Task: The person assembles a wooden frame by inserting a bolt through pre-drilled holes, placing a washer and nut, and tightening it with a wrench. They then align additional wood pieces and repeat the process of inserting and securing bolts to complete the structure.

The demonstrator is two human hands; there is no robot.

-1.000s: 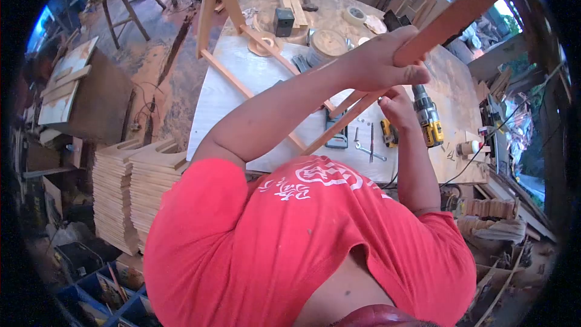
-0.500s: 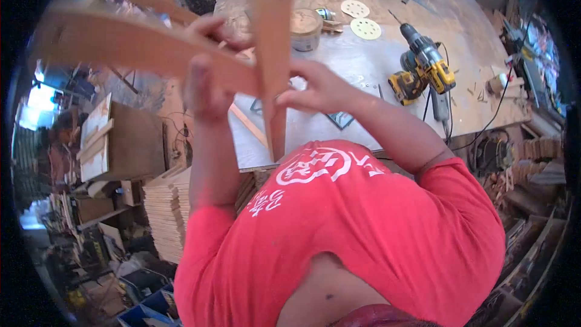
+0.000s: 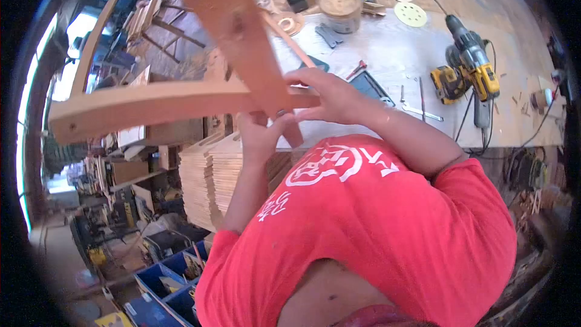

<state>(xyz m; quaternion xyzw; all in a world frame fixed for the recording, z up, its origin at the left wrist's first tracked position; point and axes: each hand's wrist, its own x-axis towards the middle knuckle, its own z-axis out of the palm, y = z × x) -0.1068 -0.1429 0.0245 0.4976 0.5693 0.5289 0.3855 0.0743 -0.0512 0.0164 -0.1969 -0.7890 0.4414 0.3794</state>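
Note:
A wooden frame [image 3: 157, 104] of joined bars extends from the hands to the upper left, with a broad upright piece [image 3: 233, 24] crossing its lower bar. My left hand [image 3: 263, 136] is closed at the crossing from below, its thumb by a small dark spot, perhaps a bolt head, near the upright's lower end. On the right side of the same joint, my right hand [image 3: 327, 97] has its fingers round the stub of the lower bar. A thin wooden strip [image 3: 290, 39] lies behind the upright. Parts of both hands' fingers are hidden by the wood.
On the workbench [image 3: 399, 45] are a yellow drill [image 3: 472, 60], a round tub [image 3: 340, 11], sanding discs [image 3: 410, 14], a wrench [image 3: 422, 112] and a dark tray [image 3: 370, 86]. Stacked wooden panels [image 3: 209, 178] stand below its left edge; blue bins [image 3: 166, 278] sit lower left.
The frame has turned and shifted lower in view, its upright now leaning left. My left hand has moved from the bar down to the joint. The view has swung left.

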